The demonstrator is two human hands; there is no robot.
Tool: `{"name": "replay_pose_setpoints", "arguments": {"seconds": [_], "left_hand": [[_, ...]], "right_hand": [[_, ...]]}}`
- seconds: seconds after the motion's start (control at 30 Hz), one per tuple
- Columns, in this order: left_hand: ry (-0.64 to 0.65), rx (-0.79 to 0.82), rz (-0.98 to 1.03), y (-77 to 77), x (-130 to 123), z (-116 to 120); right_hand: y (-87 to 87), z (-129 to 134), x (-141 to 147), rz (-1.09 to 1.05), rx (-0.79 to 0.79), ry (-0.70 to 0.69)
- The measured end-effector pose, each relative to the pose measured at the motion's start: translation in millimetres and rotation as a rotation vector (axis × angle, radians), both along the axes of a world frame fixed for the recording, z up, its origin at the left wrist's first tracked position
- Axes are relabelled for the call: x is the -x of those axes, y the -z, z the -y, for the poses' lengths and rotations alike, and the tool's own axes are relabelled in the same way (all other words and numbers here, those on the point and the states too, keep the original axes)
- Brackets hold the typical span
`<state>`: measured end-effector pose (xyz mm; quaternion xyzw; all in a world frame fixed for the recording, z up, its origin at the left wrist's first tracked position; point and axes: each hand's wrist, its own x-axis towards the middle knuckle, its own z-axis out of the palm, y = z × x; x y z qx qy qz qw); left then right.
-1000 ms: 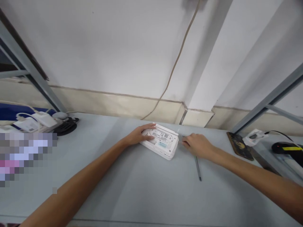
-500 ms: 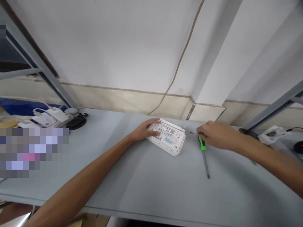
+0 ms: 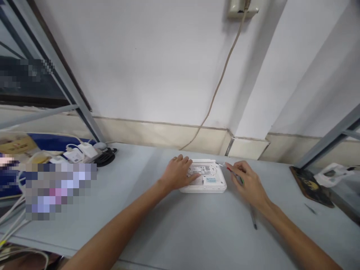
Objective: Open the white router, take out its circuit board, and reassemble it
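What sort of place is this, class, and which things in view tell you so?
Probably an electronics workshop: on the bench, a white vented device lies label-up under the left hand, a screwdriver-like tool shows by the right hand, and white adapters cluster at the left.

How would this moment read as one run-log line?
Left hand: on white rectangular plastic device | Right hand: at red-and-green-handled, grey-shafted screwdriver, hold unclear | Device: label side up, on grey table
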<state>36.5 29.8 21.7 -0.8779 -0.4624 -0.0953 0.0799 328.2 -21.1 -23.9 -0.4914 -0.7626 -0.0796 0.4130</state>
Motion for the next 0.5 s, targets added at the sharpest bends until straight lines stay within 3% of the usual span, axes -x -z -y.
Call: {"name": "replay_pose_setpoints", "arguments": {"seconds": [0.2,0.33,0.43,0.5], "left_hand": [[-0.172,0.041,-0.001,3.5,-17.6,12.4],[-0.19,0.044,0.034,9.0,-18.4,10.1],[-0.195,0.031,0.085,10.7,-16.5,7.6],[-0.194,0.027,0.093,10.8,-16.3,6.4]], "right_hand": [[-9.3,14.0,-8.8,-0.004,-0.259,-0.009],[-11.8,28.8,2.1,0.236,-0.283,-0.209],[-13.7,39.5,15.3,0.267,-0.291,-0.361],[-16.4,43.1,21.0,0.269,-0.323,-0.391]]}}
